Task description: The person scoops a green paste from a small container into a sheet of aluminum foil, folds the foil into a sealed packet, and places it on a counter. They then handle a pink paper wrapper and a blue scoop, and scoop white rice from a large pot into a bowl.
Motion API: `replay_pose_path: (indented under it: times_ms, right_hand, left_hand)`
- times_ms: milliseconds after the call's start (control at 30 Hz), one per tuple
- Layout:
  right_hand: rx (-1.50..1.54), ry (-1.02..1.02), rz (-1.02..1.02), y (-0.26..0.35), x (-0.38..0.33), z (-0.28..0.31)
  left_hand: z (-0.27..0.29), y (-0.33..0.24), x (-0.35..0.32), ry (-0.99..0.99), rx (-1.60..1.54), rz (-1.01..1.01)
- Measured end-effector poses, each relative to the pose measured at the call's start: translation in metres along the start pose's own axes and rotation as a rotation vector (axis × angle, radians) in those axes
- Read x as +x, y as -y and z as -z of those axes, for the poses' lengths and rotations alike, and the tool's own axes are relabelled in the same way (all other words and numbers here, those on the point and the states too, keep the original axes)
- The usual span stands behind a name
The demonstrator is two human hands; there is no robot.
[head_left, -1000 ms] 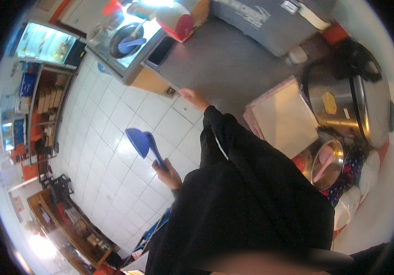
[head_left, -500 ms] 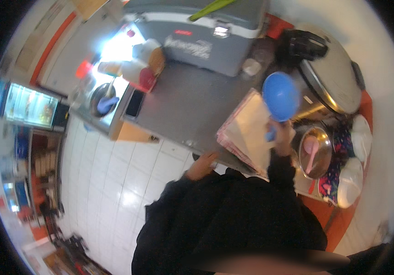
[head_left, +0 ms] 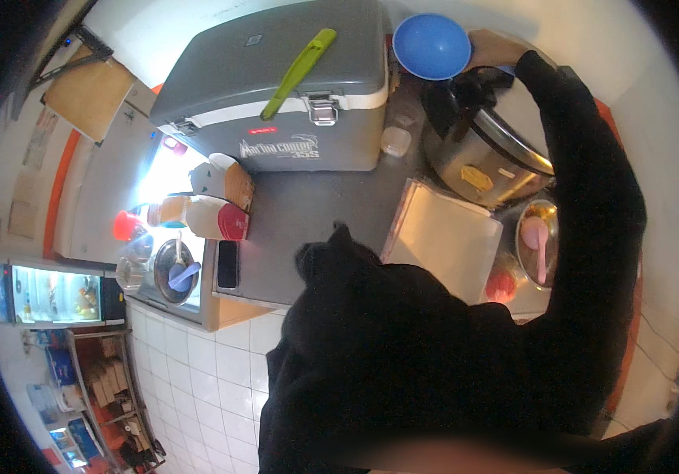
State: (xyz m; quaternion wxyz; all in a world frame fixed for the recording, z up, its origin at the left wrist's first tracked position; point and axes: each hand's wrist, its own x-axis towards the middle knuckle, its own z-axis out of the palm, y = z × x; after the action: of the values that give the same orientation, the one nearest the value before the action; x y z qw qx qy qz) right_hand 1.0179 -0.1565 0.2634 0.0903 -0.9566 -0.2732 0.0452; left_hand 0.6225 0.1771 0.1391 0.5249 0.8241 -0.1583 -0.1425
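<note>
A round blue dipper (head_left: 432, 47) is held up at the far wall, beside the grey cooler box (head_left: 308, 134). My right hand (head_left: 493, 51) is closed round its handle, and a bit of blue shows past the fingers. My right arm stretches over the big steel rice cooker (head_left: 505, 170), hiding part of its lid. Of my left arm only the black sleeve shows, over the counter; that hand is hidden.
A stack of brown paper sheets (head_left: 446, 237) lies before the cooker. Right of it stands a steel bowl (head_left: 546, 207) with a pink spoon (head_left: 541, 249). A green tool (head_left: 300, 75) rests on the cooler box. Leftward are a phone (head_left: 228, 265) and paper containers (head_left: 225, 183).
My right hand has carried the blue dipper up and away, from above the paper sheets to the far wall. My left hand has dropped out of sight. The view has shifted.
</note>
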Motion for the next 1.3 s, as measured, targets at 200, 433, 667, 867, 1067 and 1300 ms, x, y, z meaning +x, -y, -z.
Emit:
replay_pose_path:
  times_ms: [200, 433, 667, 867, 1067, 1300]
  right_hand:
    - [0.077, 0.103, 0.131, -0.033, 0.03, 0.0]
    - [-0.058, -0.094, -0.141, -0.145, -0.004, 0.019]
    - [-0.104, -0.238, -0.471, -0.298, -0.07, -0.008]
    - [-0.133, -0.287, -0.659, -0.424, -0.12, -0.025]
    - [-0.18, -0.293, -0.733, -0.543, -0.148, -0.023]
    - [-0.069, -0.365, -0.72, -0.616, -0.143, -0.018]
  left_hand:
    - [0.0, -0.001, 0.042, 0.049, -0.059, -0.09]
    - [-0.019, -0.025, 0.122, 0.262, -0.137, -0.265]
    - [-0.054, -0.061, 0.202, 0.515, -0.192, -0.383]
    - [-0.076, -0.106, 0.257, 0.588, -0.157, -0.406]
    - [-0.049, -0.109, 0.268, -0.03, 0.266, 0.361]
    - [0.115, -0.043, 0.254, -1.042, 1.172, -0.101]
